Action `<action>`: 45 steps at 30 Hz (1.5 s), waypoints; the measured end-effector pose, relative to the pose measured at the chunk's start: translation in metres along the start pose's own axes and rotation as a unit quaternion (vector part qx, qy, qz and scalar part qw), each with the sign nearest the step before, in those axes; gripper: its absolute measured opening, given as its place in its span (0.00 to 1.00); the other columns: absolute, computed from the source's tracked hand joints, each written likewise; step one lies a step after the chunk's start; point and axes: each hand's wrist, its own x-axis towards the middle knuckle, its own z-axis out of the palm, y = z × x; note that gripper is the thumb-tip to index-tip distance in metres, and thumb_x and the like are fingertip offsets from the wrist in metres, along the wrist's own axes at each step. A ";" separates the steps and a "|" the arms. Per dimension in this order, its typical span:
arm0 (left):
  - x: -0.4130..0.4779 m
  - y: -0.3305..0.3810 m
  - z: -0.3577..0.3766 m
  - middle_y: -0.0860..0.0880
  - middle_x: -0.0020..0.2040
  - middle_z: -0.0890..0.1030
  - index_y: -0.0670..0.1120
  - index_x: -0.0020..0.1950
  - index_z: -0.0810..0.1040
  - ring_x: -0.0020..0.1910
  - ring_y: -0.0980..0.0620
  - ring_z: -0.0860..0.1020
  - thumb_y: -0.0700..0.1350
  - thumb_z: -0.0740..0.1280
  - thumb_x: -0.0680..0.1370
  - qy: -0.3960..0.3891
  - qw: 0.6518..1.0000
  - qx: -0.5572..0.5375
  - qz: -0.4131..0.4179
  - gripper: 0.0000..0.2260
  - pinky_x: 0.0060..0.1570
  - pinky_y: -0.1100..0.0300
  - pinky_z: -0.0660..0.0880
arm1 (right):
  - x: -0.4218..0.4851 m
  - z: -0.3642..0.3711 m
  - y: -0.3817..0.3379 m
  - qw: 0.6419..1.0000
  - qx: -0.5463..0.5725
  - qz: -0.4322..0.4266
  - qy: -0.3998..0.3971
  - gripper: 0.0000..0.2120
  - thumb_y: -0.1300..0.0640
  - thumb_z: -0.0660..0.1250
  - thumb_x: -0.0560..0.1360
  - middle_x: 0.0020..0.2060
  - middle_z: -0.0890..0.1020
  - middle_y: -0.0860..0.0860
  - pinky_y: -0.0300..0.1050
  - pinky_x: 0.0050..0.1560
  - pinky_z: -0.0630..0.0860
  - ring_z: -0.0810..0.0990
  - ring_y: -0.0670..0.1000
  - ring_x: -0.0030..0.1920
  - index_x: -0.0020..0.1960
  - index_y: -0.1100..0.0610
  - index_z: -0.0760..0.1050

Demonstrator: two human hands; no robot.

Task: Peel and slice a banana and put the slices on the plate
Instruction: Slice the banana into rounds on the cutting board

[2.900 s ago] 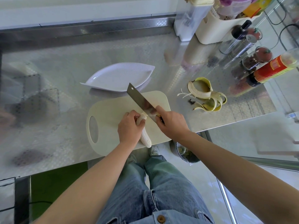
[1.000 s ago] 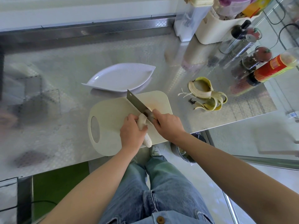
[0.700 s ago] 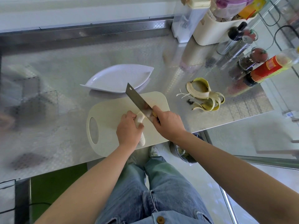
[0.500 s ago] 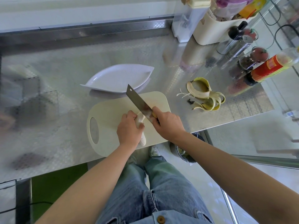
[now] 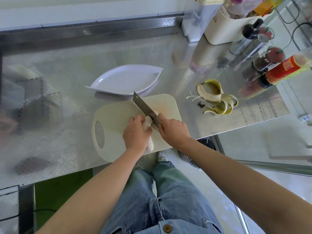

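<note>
A peeled pale banana (image 5: 147, 124) lies on the cream cutting board (image 5: 118, 115) near the counter's front edge. My left hand (image 5: 136, 135) presses down on it, covering its middle. My right hand (image 5: 173, 130) grips the handle of a cleaver (image 5: 145, 108), whose blade runs across the banana's far end. A small cut piece (image 5: 155, 113) shows just right of the blade. The white leaf-shaped plate (image 5: 125, 80) sits behind the board with nothing on it.
The yellow banana peel (image 5: 217, 98) lies on the steel counter to the right of the board. Bottles, jars and a cream bin (image 5: 224, 24) crowd the back right corner. The board hangs slightly over the counter's front edge.
The cleaver has been lifting and coming down across the banana's far end. My left hand has slid back along the banana, and a cut piece now shows beside the blade.
</note>
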 end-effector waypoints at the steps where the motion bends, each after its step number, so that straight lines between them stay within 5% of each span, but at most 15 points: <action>1: 0.000 0.000 -0.001 0.50 0.47 0.73 0.47 0.51 0.73 0.39 0.50 0.71 0.46 0.71 0.72 -0.003 1.000 0.005 0.003 0.11 0.36 0.58 0.64 | 0.001 0.001 0.001 1.000 0.005 0.004 0.002 0.10 0.54 0.52 0.80 0.34 0.71 0.54 0.45 0.34 0.63 0.69 0.59 0.32 0.60 0.56 0.63; 11: -0.001 -0.002 -0.002 0.50 0.48 0.74 0.48 0.52 0.73 0.39 0.49 0.74 0.46 0.70 0.72 0.001 0.999 0.035 0.022 0.11 0.35 0.58 0.65 | -0.003 -0.010 0.009 0.995 0.032 -0.023 0.090 0.08 0.53 0.58 0.78 0.28 0.71 0.53 0.43 0.27 0.57 0.66 0.60 0.28 0.51 0.51 0.58; 26: -0.001 -0.003 -0.001 0.50 0.48 0.74 0.48 0.52 0.74 0.38 0.50 0.71 0.46 0.70 0.72 0.003 1.000 0.020 0.017 0.11 0.35 0.57 0.65 | -0.007 -0.011 0.003 0.996 0.019 -0.027 0.077 0.07 0.55 0.56 0.79 0.28 0.70 0.52 0.42 0.26 0.55 0.67 0.60 0.27 0.55 0.56 0.65; 36: 0.000 -0.004 -0.001 0.51 0.47 0.74 0.49 0.51 0.74 0.39 0.49 0.73 0.46 0.70 0.71 -0.002 1.000 0.013 0.012 0.11 0.36 0.58 0.66 | -0.002 0.001 0.001 1.000 0.011 -0.013 0.021 0.12 0.56 0.53 0.79 0.32 0.71 0.53 0.45 0.32 0.64 0.69 0.60 0.31 0.62 0.56 0.63; 45: 0.000 -0.005 0.000 0.51 0.47 0.74 0.49 0.52 0.74 0.39 0.49 0.73 0.46 0.70 0.71 0.002 1.000 0.016 0.014 0.11 0.36 0.58 0.65 | -0.004 -0.002 0.004 0.998 0.038 -0.012 0.057 0.05 0.55 0.55 0.79 0.29 0.70 0.53 0.44 0.30 0.62 0.68 0.60 0.28 0.52 0.56 0.64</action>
